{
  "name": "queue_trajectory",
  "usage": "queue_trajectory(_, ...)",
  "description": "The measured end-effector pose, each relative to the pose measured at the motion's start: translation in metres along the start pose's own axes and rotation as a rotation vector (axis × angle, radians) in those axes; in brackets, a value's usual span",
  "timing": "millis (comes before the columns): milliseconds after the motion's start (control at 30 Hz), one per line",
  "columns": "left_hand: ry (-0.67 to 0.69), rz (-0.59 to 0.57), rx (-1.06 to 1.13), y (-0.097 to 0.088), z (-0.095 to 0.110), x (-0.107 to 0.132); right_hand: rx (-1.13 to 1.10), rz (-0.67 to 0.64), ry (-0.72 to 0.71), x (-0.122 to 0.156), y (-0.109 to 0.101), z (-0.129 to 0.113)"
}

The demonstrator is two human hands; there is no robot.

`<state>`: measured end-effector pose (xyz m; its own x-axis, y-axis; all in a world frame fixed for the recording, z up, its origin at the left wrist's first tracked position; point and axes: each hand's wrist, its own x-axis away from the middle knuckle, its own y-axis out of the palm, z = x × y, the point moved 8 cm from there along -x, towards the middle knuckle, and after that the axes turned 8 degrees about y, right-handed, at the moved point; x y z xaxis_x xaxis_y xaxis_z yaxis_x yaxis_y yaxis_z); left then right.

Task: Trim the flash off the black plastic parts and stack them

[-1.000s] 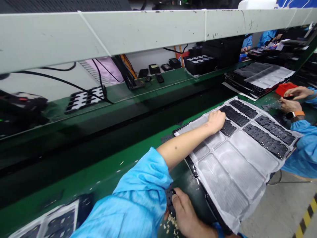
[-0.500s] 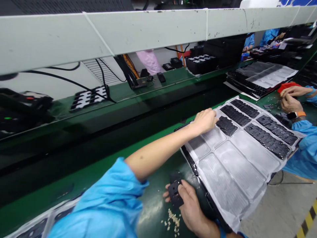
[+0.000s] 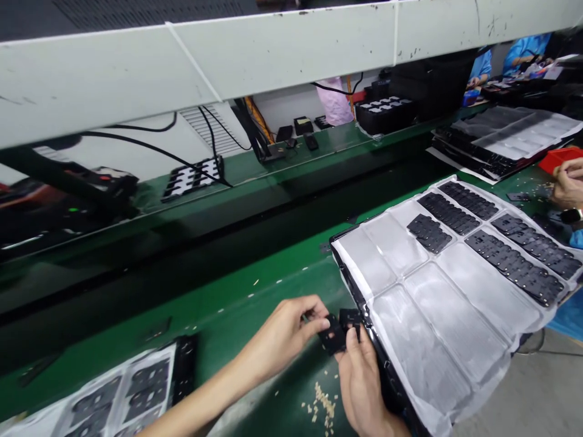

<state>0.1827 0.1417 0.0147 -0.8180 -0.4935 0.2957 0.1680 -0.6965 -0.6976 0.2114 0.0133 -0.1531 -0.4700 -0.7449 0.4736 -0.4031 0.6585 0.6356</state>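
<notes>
Left hand (image 3: 294,325), over the tray (image 3: 428,340) half a second ago, now drawn back beside its left edge, fingertips pinching a black plate (image 3: 334,340). Right hand (image 3: 359,382) still grips plates there, thumb uppermost. Pale chips (image 3: 324,403) on bench (image 3: 291,419), nearer me, uncovered as before.

Cool light, seemingly from overhead, brightens the white beam (image 3: 282,54) and lays a milky sheen over the pale tray liner (image 3: 437,328). The green bench (image 3: 255,288) shows a soft gleam low down, while the recess (image 3: 136,267) behind sinks into deep shadow. The black plate (image 3: 334,343) loses detail, the machine (image 3: 98,191) at left looks murky, distant blue sleeves (image 3: 528,51) go soft, and the edges appear stretched.
</notes>
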Motion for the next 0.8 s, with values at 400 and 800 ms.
queue_trajectory(400, 0.43, -0.068, -0.025, -0.029, 0.142, -0.235, 0.343, -0.18, -0.019, 0.002, 0.027, -0.016)
queue_trajectory(800, 0.468, 0.0, -0.403, 0.0, 0.171, -0.288, 0.42, -0.267, 0.003, 0.009, 0.036, -0.005)
